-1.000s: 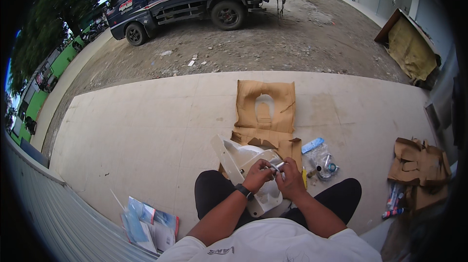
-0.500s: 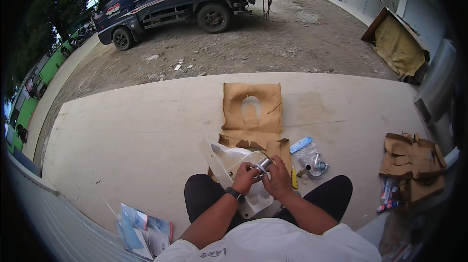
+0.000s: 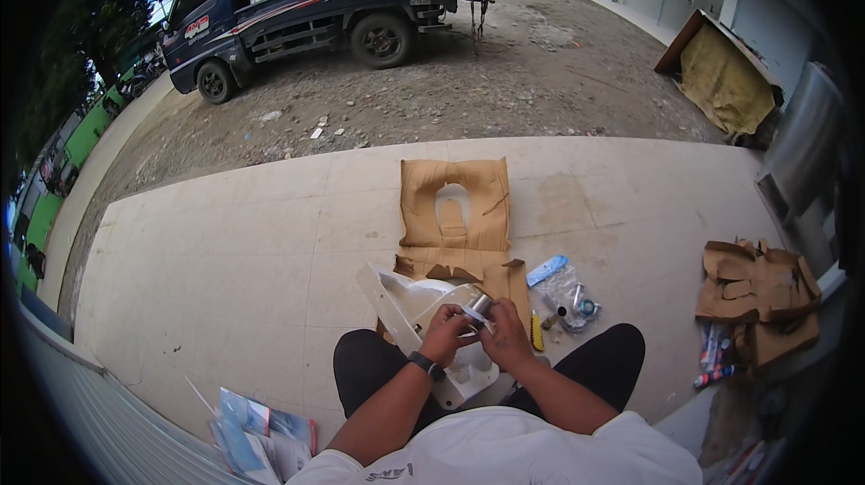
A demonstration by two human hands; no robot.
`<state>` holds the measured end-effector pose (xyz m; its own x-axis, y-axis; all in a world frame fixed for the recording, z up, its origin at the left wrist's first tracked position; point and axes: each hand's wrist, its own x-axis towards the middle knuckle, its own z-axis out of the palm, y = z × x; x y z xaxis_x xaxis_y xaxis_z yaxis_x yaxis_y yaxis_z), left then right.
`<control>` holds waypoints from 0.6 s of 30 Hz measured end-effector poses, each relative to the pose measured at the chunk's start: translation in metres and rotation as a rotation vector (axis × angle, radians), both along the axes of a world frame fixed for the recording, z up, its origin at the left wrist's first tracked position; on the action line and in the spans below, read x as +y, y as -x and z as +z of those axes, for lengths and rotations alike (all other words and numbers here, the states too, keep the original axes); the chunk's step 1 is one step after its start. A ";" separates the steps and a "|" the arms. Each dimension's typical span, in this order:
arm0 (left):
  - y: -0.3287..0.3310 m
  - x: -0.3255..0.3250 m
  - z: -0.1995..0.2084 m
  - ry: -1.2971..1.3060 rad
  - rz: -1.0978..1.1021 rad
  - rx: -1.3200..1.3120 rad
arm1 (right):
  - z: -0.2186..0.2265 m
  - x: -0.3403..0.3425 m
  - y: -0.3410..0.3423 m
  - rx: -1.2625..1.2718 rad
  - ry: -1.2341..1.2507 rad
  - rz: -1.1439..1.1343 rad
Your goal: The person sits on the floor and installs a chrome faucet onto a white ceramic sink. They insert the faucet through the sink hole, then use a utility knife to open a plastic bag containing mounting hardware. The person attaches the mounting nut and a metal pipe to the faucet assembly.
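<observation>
Between my knees a white glazed ceramic fixture, perhaps a basin, lies tilted on a flattened piece of cardboard. Over it I hold a shiny metal pipe fitting with a whitish ring around its lower end. My left hand, with a dark watch on the wrist, has its fingers closed on the ring side. From the other side my right hand grips the same fitting, fingers bent around it. My fingers hide part of the ring, so I cannot tell whether it turns.
Torn brown cardboard lies ahead. Right of the fixture are a clear bag of metal parts, a blue packet and a yellow-handled tool. Plastic packaging lies left, more cardboard right. A truck stands beyond the tiled floor.
The whole view has shifted slightly. Both hands stay on the metal fitting, with only a small shift of the fingers around its ring.
</observation>
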<state>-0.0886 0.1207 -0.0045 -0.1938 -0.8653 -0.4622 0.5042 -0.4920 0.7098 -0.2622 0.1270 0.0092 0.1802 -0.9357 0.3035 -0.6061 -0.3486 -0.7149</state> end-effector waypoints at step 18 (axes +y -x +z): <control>0.003 0.000 -0.002 -0.034 0.034 -0.167 | 0.011 0.001 -0.002 0.178 0.169 0.072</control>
<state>-0.0914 0.1209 -0.0070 -0.0825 -0.8537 -0.5142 0.3977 -0.5013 0.7684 -0.2600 0.1277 0.0203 0.3086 -0.8572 0.4124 -0.6866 -0.5008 -0.5271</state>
